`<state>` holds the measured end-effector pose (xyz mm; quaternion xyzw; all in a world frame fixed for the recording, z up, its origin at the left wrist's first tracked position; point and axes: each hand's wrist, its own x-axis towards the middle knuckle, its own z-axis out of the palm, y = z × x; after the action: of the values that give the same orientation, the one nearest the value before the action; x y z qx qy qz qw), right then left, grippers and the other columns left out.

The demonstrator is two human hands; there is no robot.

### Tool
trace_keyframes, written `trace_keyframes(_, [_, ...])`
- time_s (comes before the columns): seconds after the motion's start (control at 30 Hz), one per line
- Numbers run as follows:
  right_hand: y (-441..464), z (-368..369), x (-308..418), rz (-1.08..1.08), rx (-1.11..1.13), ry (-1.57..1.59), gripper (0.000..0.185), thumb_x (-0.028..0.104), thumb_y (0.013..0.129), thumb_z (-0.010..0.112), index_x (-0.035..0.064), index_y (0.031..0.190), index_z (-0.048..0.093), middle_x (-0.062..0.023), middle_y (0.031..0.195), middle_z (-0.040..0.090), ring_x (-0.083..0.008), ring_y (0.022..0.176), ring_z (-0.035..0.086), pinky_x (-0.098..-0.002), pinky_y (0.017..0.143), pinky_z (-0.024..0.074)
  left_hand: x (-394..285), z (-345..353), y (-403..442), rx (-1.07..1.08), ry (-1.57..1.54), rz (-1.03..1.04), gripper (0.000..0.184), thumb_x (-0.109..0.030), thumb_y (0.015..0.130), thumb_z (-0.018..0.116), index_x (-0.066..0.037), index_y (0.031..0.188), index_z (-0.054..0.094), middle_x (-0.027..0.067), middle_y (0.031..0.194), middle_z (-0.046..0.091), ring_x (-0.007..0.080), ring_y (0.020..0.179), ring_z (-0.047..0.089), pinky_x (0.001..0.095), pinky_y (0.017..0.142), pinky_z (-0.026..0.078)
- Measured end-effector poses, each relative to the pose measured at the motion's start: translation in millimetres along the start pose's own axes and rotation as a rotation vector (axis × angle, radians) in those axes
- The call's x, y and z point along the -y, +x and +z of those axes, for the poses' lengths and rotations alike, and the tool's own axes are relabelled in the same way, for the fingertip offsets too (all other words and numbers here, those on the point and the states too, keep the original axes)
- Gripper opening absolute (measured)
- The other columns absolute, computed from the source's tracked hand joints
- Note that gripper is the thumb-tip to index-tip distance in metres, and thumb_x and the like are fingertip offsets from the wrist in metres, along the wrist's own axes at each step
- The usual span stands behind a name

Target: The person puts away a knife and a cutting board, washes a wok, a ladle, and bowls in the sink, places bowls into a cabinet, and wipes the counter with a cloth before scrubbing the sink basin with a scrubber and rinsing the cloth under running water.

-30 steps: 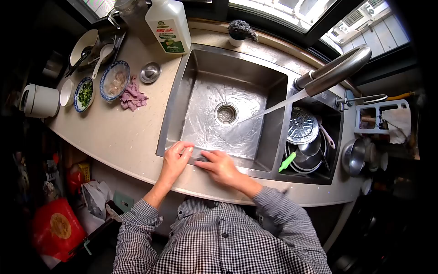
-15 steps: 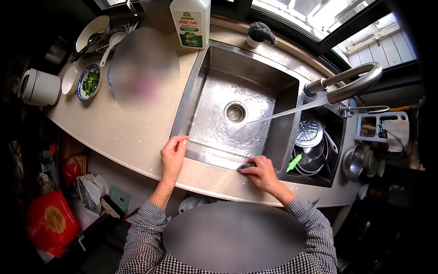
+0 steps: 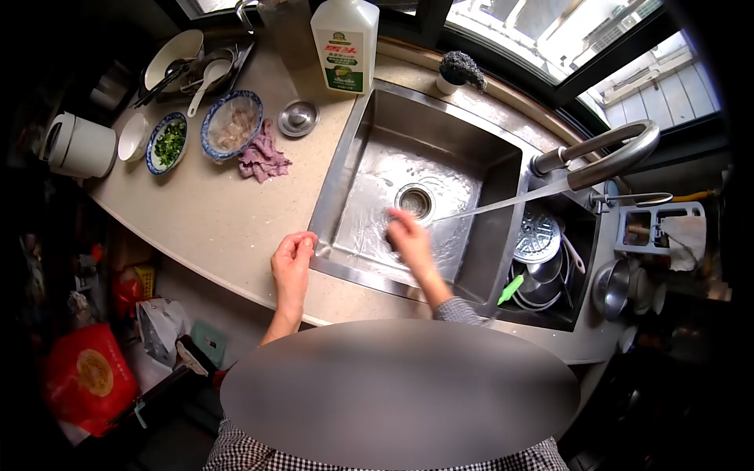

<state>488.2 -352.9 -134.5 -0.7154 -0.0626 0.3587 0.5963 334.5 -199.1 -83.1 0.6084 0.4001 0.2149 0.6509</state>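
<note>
My left hand (image 3: 291, 271) is closed beside the sink's front left corner, its fingers curled together; whether it holds anything is hidden. Over the steel sink basin (image 3: 369, 180), my right hand (image 3: 408, 239) is blurred by motion, just in front of the drain (image 3: 414, 202). What it holds, if anything, cannot be made out. Water (image 3: 503, 201) runs from the curved faucet (image 3: 620, 161) into the basin. At the left of the sink, a purple cloth (image 3: 265, 157) lies by a blue-rimmed bowl (image 3: 210, 138) and a round metal strainer lid (image 3: 298, 118).
The right compartment holds a perforated metal disc (image 3: 537, 237), pans and a green-handled tool (image 3: 510, 290). A large white bottle (image 3: 345, 49) stands behind the sink's left corner. A bowl of chopped greens (image 3: 168, 146) and a white appliance (image 3: 82, 147) are further left.
My right hand has moved from the sink's front edge, where it held something dark, into the basin. My left hand stays near the front left corner. The view has shifted left.
</note>
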Motion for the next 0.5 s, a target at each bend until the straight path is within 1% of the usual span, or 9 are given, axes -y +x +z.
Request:
trace_keyframes(0.03, [11.9,-31.7,-13.6,-0.098,-0.162,-0.012,0.026,0.012,0.083,0.055,0.0053,0.108,0.057,-0.0012,0.081,0.056,-0.0072,0.071,0.052,-0.0230,0.065,0.0447,0.2,8.3,-2.2,0.001,-0.023,-0.025,0.014,-0.010,0.088,0.052,0.000,0.094,0.059,0.0038,0.086,0.061,0.0078,0.078,0.056,0.0192,0.067,0.045])
trace_keyframes(0.07, [3.7,-47.5,16.6,-0.065,-0.308,0.027,0.026,0.014,0.084,0.056,0.0053,0.108,0.057,-0.0010,0.084,0.057,-0.0061,0.074,0.052,-0.0217,0.066,0.0442,1.5,20.7,-3.6,0.022,-0.061,-0.080,0.014,-0.010,0.087,0.052,0.001,0.094,0.059,0.0041,0.086,0.061,0.0087,0.079,0.057,0.0204,0.067,0.046])
trace_keyframes(0.17, [25.5,-95.6,10.0,-0.087,-0.446,0.433,0.026,0.016,0.086,0.055,0.0035,0.108,0.055,-0.0029,0.092,0.059,-0.0090,0.078,0.056,-0.0231,0.067,0.0467,12.5,77.8,-4.9,0.238,-0.121,-0.232,0.018,-0.012,0.087,0.053,0.001,0.098,0.058,0.0052,0.091,0.062,0.0108,0.082,0.058,0.0215,0.069,0.047])
trace_keyframes(0.23, [23.0,-104.0,14.0,-0.046,-0.441,0.538,0.026,0.012,0.086,0.054,0.0027,0.110,0.054,-0.0032,0.091,0.059,-0.0079,0.076,0.056,-0.0228,0.066,0.0463,15.4,125.7,-3.9,0.413,-0.168,-0.335,0.030,-0.017,0.087,0.054,-0.002,0.113,0.053,0.0082,0.106,0.058,0.0143,0.090,0.058,0.0244,0.072,0.048])
trace_keyframes(0.3, [19.1,-102.0,16.4,-0.035,-0.421,0.536,0.027,0.010,0.086,0.053,0.0017,0.112,0.053,-0.0039,0.093,0.058,-0.0083,0.077,0.056,-0.0230,0.067,0.0460,-7.9,169.1,-9.9,0.450,-0.117,-0.359,0.043,-0.022,0.088,0.053,-0.009,0.127,0.042,0.0101,0.120,0.050,0.0175,0.101,0.054,0.0281,0.074,0.048])
trace_keyframes(0.37, [8.5,-93.9,11.5,-0.055,-0.394,0.428,0.030,0.009,0.087,0.051,0.0006,0.116,0.051,-0.0050,0.097,0.059,-0.0100,0.082,0.056,-0.0236,0.072,0.0458,-2.5,200.9,-5.8,0.488,-0.250,-0.424,0.049,-0.026,0.089,0.052,-0.013,0.132,0.034,0.0093,0.121,0.047,0.0177,0.105,0.050,0.0310,0.075,0.048])
trace_keyframes(0.43, [-3.2,-80.6,-1.7,-0.097,-0.271,0.192,0.037,0.009,0.087,0.051,-0.0013,0.122,0.047,-0.0087,0.107,0.058,-0.0142,0.093,0.055,-0.0251,0.082,0.0435,37.4,222.2,0.4,0.444,-0.395,-0.348,0.047,-0.029,0.089,0.052,-0.010,0.129,0.037,0.0079,0.114,0.049,0.0156,0.100,0.050,0.0299,0.074,0.047])
trace_keyframes(0.47, [-15.9,-68.6,3.8,-0.178,-0.215,0.226,0.037,0.008,0.087,0.051,-0.0016,0.122,0.046,-0.0091,0.107,0.058,-0.0140,0.092,0.055,-0.0251,0.081,0.0445,42.4,218.9,3.3,0.365,-0.217,-0.141,0.042,-0.026,0.088,0.054,-0.007,0.123,0.041,0.0070,0.106,0.051,0.0135,0.093,0.051,0.0282,0.072,0.047])
trace_keyframes(0.5, [-25.9,-59.3,7.1,-0.259,-0.161,0.261,0.037,0.007,0.087,0.051,-0.0019,0.122,0.046,-0.0095,0.106,0.058,-0.0138,0.092,0.056,-0.0252,0.079,0.0454,49.1,210.0,2.3,0.282,-0.119,-0.136,0.036,-0.020,0.086,0.056,-0.005,0.117,0.045,0.0072,0.100,0.054,0.0131,0.090,0.052,0.0268,0.072,0.047])
